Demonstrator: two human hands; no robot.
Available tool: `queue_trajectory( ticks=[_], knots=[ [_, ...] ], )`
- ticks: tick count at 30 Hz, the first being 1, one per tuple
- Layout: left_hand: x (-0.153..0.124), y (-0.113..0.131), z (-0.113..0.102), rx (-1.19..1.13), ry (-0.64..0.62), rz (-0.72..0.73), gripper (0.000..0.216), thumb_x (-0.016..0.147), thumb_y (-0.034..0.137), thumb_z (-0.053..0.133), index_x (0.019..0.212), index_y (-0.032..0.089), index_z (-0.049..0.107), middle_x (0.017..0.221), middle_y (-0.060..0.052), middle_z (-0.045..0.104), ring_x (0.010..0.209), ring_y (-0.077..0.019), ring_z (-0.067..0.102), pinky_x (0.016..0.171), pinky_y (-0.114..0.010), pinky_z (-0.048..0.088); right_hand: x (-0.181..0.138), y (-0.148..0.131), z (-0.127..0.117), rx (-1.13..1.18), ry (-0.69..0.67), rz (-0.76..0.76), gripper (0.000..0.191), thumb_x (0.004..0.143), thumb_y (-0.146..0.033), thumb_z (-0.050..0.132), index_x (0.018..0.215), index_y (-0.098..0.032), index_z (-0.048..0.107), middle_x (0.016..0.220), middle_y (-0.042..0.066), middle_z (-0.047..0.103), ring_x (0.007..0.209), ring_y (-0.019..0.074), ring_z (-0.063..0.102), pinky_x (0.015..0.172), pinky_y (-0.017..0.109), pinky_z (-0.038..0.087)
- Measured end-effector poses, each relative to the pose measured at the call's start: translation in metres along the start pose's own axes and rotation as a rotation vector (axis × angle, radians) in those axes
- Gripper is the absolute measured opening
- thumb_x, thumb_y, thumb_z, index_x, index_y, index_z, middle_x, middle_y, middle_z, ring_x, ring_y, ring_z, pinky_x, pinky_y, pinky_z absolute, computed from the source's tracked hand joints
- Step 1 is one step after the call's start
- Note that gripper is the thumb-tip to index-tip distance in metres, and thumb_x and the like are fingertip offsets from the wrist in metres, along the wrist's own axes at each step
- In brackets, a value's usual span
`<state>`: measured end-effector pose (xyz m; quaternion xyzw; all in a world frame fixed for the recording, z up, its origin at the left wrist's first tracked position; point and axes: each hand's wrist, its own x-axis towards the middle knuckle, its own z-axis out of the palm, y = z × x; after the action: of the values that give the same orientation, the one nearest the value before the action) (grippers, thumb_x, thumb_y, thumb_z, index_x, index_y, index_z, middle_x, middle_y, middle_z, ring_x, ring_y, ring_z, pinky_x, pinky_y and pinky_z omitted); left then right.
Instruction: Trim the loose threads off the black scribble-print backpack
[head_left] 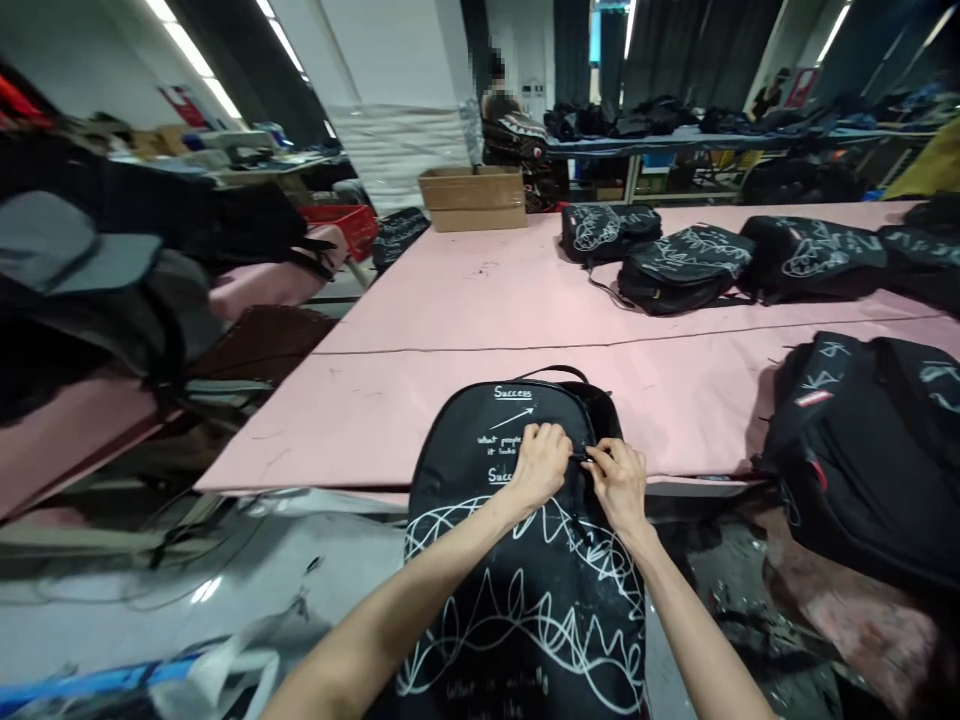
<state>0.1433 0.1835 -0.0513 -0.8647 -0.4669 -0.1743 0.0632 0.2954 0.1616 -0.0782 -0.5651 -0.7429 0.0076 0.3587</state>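
Note:
A black backpack (517, 570) with white scribble print and the word "Success" leans against the near edge of the pink table (465, 330). My left hand (538, 466) rests curled on the upper front of the backpack, fingers pressed together on the fabric. Just to its right, my right hand (619, 485) pinches something small and dark at the backpack's side, at the zipper line. The two hands nearly touch.
Several more black printed backpacks (686, 265) lie across the far and right parts of the table, one large one (870, 450) at the right edge. A cardboard box (474, 198) stands at the far end. A person (499, 100) is behind it. Dark bags pile up at left (112, 270).

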Motion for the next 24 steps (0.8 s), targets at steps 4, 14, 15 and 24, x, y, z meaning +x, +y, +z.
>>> queue_trajectory(
  ticks=[4, 14, 15, 24],
  knots=[
    [-0.009, 0.006, -0.009, -0.019, -0.024, -0.008, 0.017, 0.084, 0.01, 0.039, 0.08, 0.013, 0.055, 0.082, -0.009, 0.053, 0.079, -0.0206, 0.046, 0.07, -0.037, 0.03, -0.003, 0.002, 0.003, 0.026, -0.002, 0.012, 0.014, 0.083, -0.022, 0.056, 0.091, -0.02, 0.067, 0.089, 0.006, 0.059, 0.083, 0.0179, 0.053, 0.073, 0.032, 0.035],
    [-0.098, -0.14, -0.082, -0.476, 0.169, -0.931, 0.023, 0.063, 0.04, 0.066, 0.075, 0.02, 0.065, 0.077, -0.002, 0.063, 0.064, -0.0163, 0.052, 0.06, -0.026, 0.033, -0.015, -0.001, -0.012, 0.437, -0.086, 0.392, 0.036, 0.078, -0.047, 0.057, 0.102, -0.021, 0.064, 0.098, 0.005, 0.063, 0.089, 0.0194, 0.059, 0.079, 0.03, 0.044],
    [-0.1, -0.149, -0.081, -0.549, 0.218, -1.028, 0.026, 0.057, 0.038, 0.069, 0.076, 0.021, 0.065, 0.074, -0.002, 0.063, 0.064, -0.0166, 0.052, 0.06, -0.026, 0.033, -0.01, -0.014, -0.01, 0.43, -0.109, 0.375, 0.035, 0.078, -0.046, 0.057, 0.102, -0.022, 0.064, 0.098, 0.005, 0.064, 0.088, 0.0187, 0.06, 0.078, 0.029, 0.045],
    [-0.117, -0.15, -0.079, -1.201, 0.349, -1.176, 0.037, 0.049, 0.046, 0.067, 0.065, 0.013, 0.058, 0.067, -0.006, 0.061, 0.064, -0.0162, 0.057, 0.061, -0.028, 0.046, 0.015, -0.103, 0.023, 0.281, -0.229, 0.167, 0.029, 0.083, -0.036, 0.053, 0.109, -0.023, 0.058, 0.097, 0.002, 0.064, 0.086, 0.0159, 0.059, 0.079, 0.027, 0.043]
  ],
)
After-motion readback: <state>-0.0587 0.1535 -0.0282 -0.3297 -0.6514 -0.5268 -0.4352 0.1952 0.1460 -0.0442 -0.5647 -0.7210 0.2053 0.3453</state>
